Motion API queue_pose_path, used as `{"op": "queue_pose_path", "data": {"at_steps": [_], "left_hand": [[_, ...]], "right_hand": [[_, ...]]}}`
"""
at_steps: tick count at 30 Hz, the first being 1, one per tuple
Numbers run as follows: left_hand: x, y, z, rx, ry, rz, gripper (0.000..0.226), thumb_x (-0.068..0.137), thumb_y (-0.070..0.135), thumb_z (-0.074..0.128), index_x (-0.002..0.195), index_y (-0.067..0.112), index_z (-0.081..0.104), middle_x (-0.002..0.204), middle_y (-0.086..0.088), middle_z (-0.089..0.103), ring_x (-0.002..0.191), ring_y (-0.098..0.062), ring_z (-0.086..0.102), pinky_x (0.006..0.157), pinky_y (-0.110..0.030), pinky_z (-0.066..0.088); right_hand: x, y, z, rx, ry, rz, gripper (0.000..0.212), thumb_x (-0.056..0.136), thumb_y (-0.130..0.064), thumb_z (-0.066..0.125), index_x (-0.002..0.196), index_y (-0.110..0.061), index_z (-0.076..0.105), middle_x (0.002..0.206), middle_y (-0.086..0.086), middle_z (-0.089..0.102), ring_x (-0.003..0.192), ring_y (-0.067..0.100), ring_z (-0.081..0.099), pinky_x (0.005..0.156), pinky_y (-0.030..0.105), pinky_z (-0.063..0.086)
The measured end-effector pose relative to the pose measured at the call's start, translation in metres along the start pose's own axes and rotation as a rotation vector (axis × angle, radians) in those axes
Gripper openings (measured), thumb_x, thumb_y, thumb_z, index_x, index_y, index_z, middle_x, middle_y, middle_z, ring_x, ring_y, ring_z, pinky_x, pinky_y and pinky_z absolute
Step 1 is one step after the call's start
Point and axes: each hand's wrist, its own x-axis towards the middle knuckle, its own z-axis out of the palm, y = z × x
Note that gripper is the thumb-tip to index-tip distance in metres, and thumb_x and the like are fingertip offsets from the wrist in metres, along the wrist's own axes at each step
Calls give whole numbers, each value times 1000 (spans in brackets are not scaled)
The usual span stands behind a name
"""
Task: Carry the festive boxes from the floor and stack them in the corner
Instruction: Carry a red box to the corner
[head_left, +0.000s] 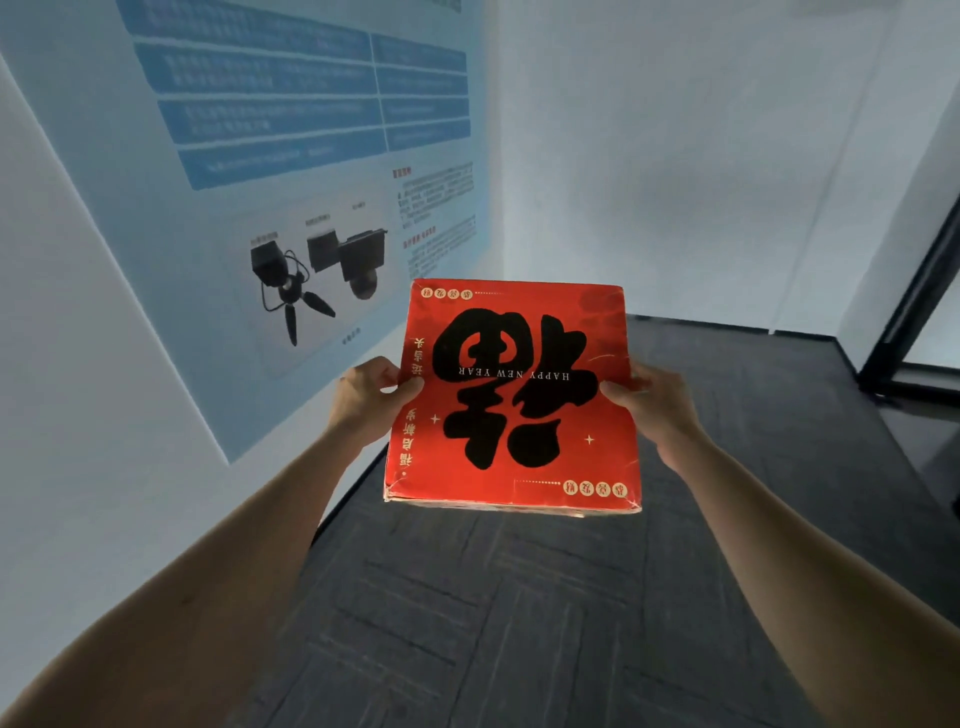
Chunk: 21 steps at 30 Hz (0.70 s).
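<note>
I see both forearms reaching forward. Left hand (370, 395) grips left edge of red festive box (511, 400), thumb on top; right hand (652, 400) grips right edge likewise, fingers curled round sides. One box, held level above dark carpet floor (519, 623). Beyond: blue poster (291, 156) on left wall, white corner (498, 156), dark door frame (904, 312) at right.

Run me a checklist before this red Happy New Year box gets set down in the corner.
1. Left hand grips the left edge of the red box: ok.
2. Right hand grips its right edge: ok.
3. Box's printed top faces up, roughly level: ok.
4. Carpet at the corner free for it: cannot tell, the box hides that spot.
5. Other boxes to stack on: none in view, cannot tell.
</note>
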Motion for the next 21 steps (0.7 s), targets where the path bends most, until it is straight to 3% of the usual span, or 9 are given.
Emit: {"op": "queue_pose_path", "data": {"at_steps": [5, 11, 13, 17, 21], "left_hand": [[131, 26, 61, 13, -16, 2, 30, 91, 48, 64, 90, 19, 61, 92, 7, 63, 88, -18, 64, 72, -34, 55], [278, 52, 116, -8, -6, -15, 31, 92, 48, 62, 96, 17, 61, 103, 1, 64, 88, -17, 63, 60, -23, 46], [321, 52, 135, -5, -8, -24, 31, 92, 47, 62, 99, 17, 61, 103, 2, 64, 88, -16, 62, 58, -20, 44], [421, 43, 180, -32, -19, -47, 30, 93, 46, 61, 100, 17, 61, 103, 3, 65, 88, -16, 63, 60, -22, 45], [538, 28, 229, -64, -31, -37, 30, 92, 47, 63, 96, 17, 63, 98, 3, 67, 90, -18, 66, 68, -30, 51]], "right_hand": [[145, 18, -5, 7, 12, -8, 27, 90, -29, 70, 117, -26, 69, 105, -3, 72, 96, 22, 70, 89, 45, 57], [306, 18, -3, -24, 10, -41, 25, 93, -29, 68, 117, -26, 67, 96, -11, 66, 83, 8, 63, 81, 38, 54], [355, 25, 3, -39, 2, -46, 25, 93, -30, 67, 118, -25, 66, 96, -11, 64, 86, 12, 63, 81, 39, 54], [456, 47, 22, -47, 2, -25, 32, 94, -29, 65, 125, -23, 64, 101, -8, 64, 94, 20, 64, 81, 38, 55], [565, 74, 45, -75, 21, 8, 34, 96, -28, 63, 129, -23, 62, 96, -11, 64, 86, 15, 66, 71, 30, 53]]}}
